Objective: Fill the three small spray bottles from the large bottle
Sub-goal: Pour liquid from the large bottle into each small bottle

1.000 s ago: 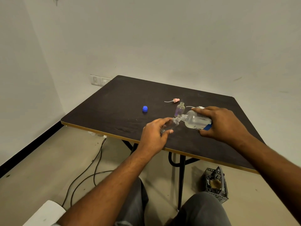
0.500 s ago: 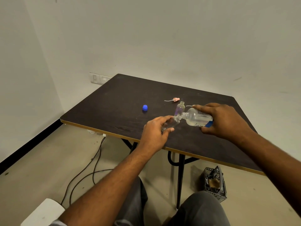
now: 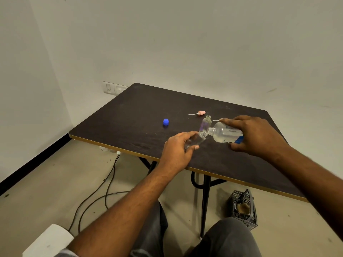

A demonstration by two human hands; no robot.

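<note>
Little has moved since a moment ago: the right hand [image 3: 258, 136] keeps the big bottle [image 3: 225, 134] tipped, mouth against the small bottle [image 3: 196, 140] gripped by the left hand [image 3: 176, 149] over the tabletop [image 3: 130, 117]. Label print (blue-edged) is unreadable. Another small bottle [image 3: 205, 124] stands just behind; a blue cap [image 3: 166, 122] lies left.

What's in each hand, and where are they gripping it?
The left hand grips a small spray bottle by its body; the right hand grips the tipped large bottle around its lower body.
</note>
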